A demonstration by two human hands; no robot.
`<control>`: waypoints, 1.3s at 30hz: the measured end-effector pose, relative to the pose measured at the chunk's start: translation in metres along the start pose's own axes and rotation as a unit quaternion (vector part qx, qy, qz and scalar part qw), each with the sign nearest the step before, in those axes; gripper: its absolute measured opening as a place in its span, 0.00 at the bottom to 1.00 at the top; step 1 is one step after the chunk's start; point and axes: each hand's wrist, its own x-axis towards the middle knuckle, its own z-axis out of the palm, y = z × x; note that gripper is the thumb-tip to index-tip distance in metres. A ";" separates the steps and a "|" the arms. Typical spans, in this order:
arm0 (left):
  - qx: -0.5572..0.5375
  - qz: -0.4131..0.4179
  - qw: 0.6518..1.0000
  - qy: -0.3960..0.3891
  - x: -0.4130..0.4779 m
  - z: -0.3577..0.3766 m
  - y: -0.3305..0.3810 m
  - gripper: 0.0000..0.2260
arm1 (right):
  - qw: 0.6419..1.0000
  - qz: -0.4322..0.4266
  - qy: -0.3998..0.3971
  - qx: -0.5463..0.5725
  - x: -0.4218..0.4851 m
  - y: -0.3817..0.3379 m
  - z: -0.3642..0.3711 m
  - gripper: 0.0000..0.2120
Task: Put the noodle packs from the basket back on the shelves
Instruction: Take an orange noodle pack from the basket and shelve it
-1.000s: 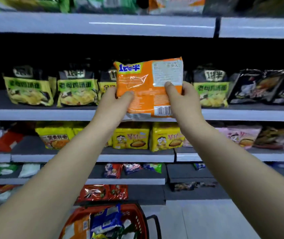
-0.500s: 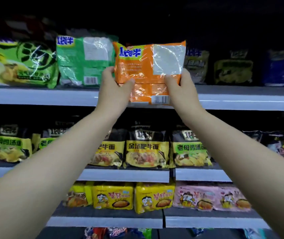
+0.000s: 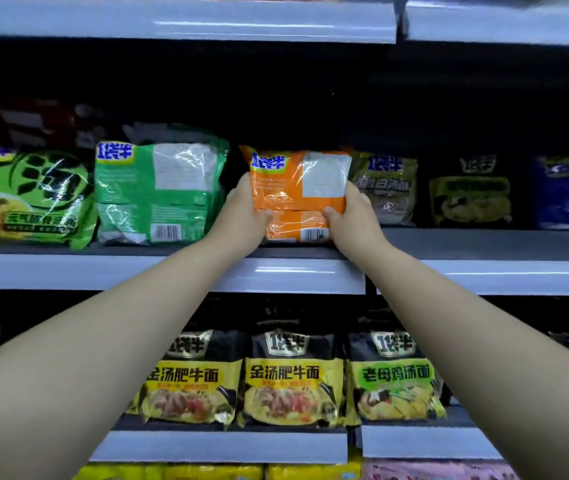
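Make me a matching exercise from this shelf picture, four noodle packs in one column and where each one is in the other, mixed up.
Packs:
1. orange pack
2. green barcode pack
3. blue pack
4. yellow beef pack

Places:
A. shelf below the hands
B. gripped between left hand and right hand
C. far right, same shelf
D. just left of the left hand

Pairs: 1-B, 2-D, 3-C, 4-A

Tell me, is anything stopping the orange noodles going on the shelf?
Nothing visible. The left hand and right hand hold the orange pack in the gap between the green pack and the olive pack.
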 end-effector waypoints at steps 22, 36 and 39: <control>0.279 0.034 0.956 -0.088 -0.038 -0.021 0.005 0.30 | 0.932 -0.108 -0.004 -0.345 -0.037 -0.011 0.003 0.29; 0.415 -0.049 0.882 -0.219 -0.180 -0.085 -0.047 0.30 | 0.880 -0.196 -0.195 -0.385 -0.172 -0.041 0.062 0.36; 0.431 -0.050 0.871 -0.229 -0.216 -0.104 -0.069 0.30 | 0.871 -0.196 -0.226 -0.389 -0.205 -0.050 0.092 0.36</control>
